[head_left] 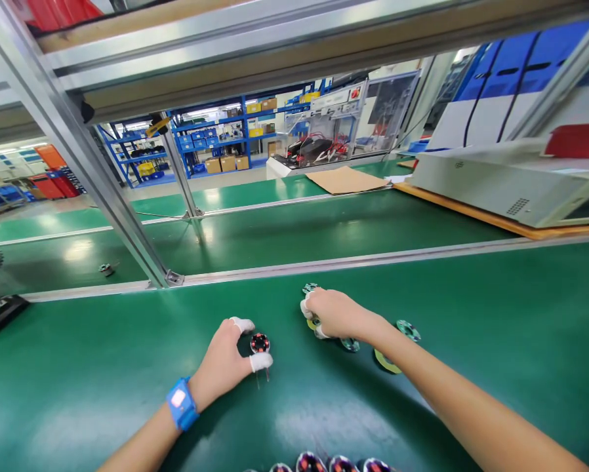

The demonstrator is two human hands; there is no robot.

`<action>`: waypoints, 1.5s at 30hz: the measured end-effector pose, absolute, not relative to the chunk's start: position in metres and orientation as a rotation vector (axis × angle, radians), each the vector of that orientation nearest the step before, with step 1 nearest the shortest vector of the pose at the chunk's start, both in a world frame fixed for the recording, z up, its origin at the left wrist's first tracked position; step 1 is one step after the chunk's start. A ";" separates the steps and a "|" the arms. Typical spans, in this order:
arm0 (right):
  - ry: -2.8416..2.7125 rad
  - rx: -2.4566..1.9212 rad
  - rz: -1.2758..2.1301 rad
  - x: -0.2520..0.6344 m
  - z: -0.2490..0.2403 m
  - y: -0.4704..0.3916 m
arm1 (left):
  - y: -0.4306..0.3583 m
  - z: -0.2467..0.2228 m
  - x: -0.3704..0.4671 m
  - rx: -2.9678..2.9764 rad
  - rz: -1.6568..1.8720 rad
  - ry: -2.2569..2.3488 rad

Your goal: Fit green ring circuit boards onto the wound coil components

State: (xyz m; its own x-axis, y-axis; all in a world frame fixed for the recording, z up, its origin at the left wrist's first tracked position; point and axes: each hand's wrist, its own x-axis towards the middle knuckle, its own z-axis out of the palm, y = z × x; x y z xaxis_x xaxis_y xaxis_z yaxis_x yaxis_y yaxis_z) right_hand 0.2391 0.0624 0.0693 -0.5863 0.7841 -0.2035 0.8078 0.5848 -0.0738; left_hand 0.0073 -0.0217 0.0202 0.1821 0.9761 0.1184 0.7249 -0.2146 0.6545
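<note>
A small round motor stator with red windings (260, 343) sits between the white-capped thumb and index finger of my left hand (228, 360), which is closed around it. Thin wires hang below it. My right hand (338, 314), also with white-capped fingers, is closed low over the bench among small round parts. A green ring-shaped circuit board (309, 287) shows just beyond its fingertips, and a yellow ring (311, 324) shows beneath them. What those fingers grip is mostly hidden. Near the right wrist lie another green board (350, 345), a green ring board (408, 330) and a yellow ring (387, 362).
Several more stators (311, 462) line the near edge of the green bench (102, 367). A metal upright (102, 170) stands at the left behind a rail. One loose stator (106, 269) lies beyond it. A grey machine housing (491, 183) occupies the right back, beside cardboard (347, 179).
</note>
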 end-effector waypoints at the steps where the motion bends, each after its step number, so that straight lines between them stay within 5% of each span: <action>1: 2.682 1.339 -0.282 0.240 0.067 0.065 | -0.021 0.023 0.005 1.971 0.782 1.565; 6: 2.799 1.315 -0.632 0.241 0.064 0.074 | -0.020 0.031 0.002 2.018 0.996 1.516; 13: 2.638 1.036 -1.904 0.218 0.058 0.064 | -0.032 0.033 0.019 2.766 1.086 1.387; 16: 2.507 0.915 -2.140 0.202 0.049 0.053 | -0.036 0.033 0.021 3.001 1.041 1.325; 21: 2.517 0.984 -2.393 0.188 0.041 0.044 | -0.027 0.032 0.014 2.455 1.186 1.555; 24: 2.743 1.109 -2.225 0.186 0.042 0.039 | -0.017 0.032 0.011 1.819 1.186 1.524; 28: 3.152 1.449 -1.341 0.182 0.047 0.024 | -0.013 0.033 0.015 1.309 1.124 1.339; 31: 3.196 1.589 -0.790 0.179 0.047 0.014 | -0.016 0.034 0.020 1.195 1.104 1.300; 36: 3.216 1.544 -0.347 0.181 0.045 0.018 | -0.018 0.032 0.020 1.298 1.057 1.336; 40: 3.140 1.718 -0.463 0.192 0.045 0.039 | -0.021 0.027 0.015 1.859 0.927 1.625; 45: 3.014 1.628 -1.204 0.201 0.038 0.060 | -0.024 0.018 0.017 2.182 0.536 1.759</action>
State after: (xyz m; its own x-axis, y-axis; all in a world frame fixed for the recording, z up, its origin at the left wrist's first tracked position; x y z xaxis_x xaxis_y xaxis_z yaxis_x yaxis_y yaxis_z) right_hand 0.2012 0.0603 0.0377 -0.5042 0.8565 0.1101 0.5448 0.4144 -0.7290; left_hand 0.0168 -0.0240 0.0184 0.1865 0.9767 0.1063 0.8701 -0.2144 0.4438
